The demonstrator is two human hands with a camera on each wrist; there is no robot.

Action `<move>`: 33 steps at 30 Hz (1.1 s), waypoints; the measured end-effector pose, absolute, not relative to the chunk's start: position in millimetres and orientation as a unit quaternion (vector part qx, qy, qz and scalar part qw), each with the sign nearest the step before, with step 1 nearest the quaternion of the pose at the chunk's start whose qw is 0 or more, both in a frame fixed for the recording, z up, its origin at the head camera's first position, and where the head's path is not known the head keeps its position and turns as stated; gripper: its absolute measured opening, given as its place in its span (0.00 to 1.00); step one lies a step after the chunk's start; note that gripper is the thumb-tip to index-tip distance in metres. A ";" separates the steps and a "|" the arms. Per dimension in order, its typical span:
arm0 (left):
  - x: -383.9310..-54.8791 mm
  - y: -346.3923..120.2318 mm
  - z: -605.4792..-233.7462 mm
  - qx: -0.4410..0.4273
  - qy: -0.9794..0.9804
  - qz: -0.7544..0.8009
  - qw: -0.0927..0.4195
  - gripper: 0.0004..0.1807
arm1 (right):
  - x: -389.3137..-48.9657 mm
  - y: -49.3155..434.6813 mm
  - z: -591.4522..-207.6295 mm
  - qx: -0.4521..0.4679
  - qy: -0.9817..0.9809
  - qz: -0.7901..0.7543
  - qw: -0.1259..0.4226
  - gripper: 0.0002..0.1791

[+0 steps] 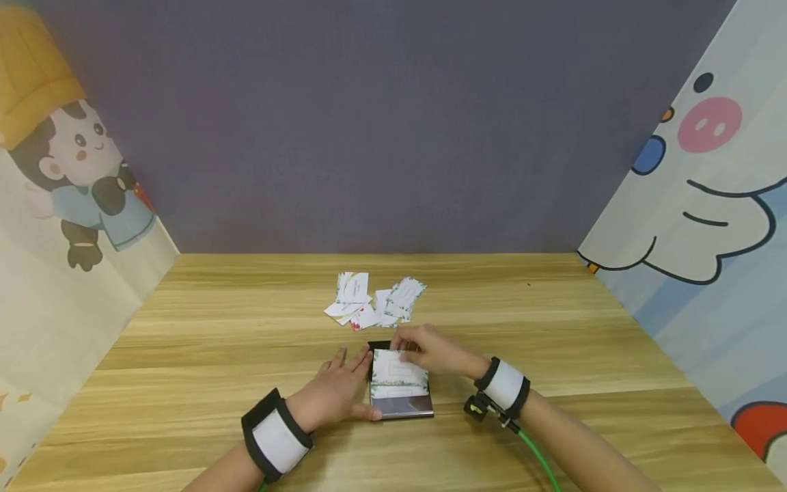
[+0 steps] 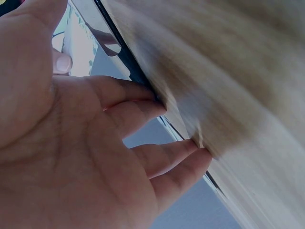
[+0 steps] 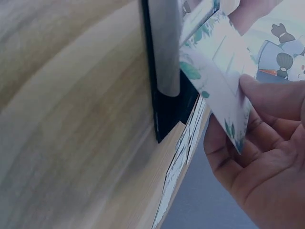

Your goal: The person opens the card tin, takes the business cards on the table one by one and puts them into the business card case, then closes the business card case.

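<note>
A card case (image 1: pixel 402 406) with a shiny silver lower part and a black back lies on the table in the head view. My right hand (image 1: pixel 435 350) pinches a white card (image 1: pixel 393 367) with a green leafy border over the case; thumb on its face and fingers behind show in the right wrist view. A second leafy card (image 1: pixel 393 392) shows just below it, at the silver part. Along the case's left side, my left hand (image 1: pixel 333 391) rests with its fingers extended and thumb at the near left corner. In the left wrist view its fingertips touch the tabletop beside the case's dark edge.
Several printed cards (image 1: pixel 352 288) lie loosely overlapped on the wooden table (image 1: pixel 246 328) beyond the case. A dark grey wall (image 1: pixel 381 130) stands behind the table, with cartoon-printed panels on both sides. A green cable (image 1: pixel 541 458) trails from the right wrist.
</note>
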State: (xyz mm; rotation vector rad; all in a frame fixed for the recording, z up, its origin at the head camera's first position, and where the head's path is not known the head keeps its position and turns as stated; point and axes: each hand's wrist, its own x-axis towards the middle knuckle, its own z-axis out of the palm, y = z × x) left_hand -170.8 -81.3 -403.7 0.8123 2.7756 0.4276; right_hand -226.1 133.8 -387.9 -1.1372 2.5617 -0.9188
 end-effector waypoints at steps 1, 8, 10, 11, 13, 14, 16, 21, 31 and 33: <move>-170.9 -81.3 -403.7 0.276 0.944 0.145 0.108 0.54 | -225.8 133.5 -388.4 -0.382 0.865 -0.309 0.099 0.07; -170.2 -81.0 -402.5 0.274 0.944 0.144 0.112 0.54 | -223.6 132.5 -389.2 -0.382 0.865 -0.306 0.115 0.07; -170.0 -81.0 -401.8 0.273 0.944 0.145 0.113 0.54 | -222.6 132.3 -388.6 -0.386 0.863 -0.303 0.116 0.07; -169.9 -81.0 -401.5 0.273 0.944 0.145 0.113 0.54 | -222.0 132.0 -388.4 -0.386 0.864 -0.302 0.118 0.07; -169.7 -81.0 -401.0 0.272 0.944 0.145 0.113 0.54 | -220.7 131.3 -387.8 -0.383 0.863 -0.305 0.126 0.07; -169.7 -81.1 -400.9 0.273 0.945 0.145 0.112 0.54 | -220.2 131.0 -388.0 -0.381 0.863 -0.306 0.129 0.07; -169.6 -81.2 -400.9 0.273 0.945 0.145 0.110 0.54 | -219.6 130.5 -389.4 -0.384 0.861 -0.308 0.131 0.06; -169.8 -81.2 -401.3 0.274 0.945 0.146 0.108 0.53 | -218.3 129.8 -392.7 -0.390 0.863 -0.298 0.122 0.06; -169.6 -81.3 -401.2 0.275 0.944 0.145 0.110 0.53 | -216.6 130.6 -394.7 -0.400 0.860 -0.288 0.131 0.07; -169.6 -81.4 -401.1 0.275 0.944 0.146 0.111 0.53 | -216.2 130.5 -395.0 -0.395 0.860 -0.290 0.143 0.07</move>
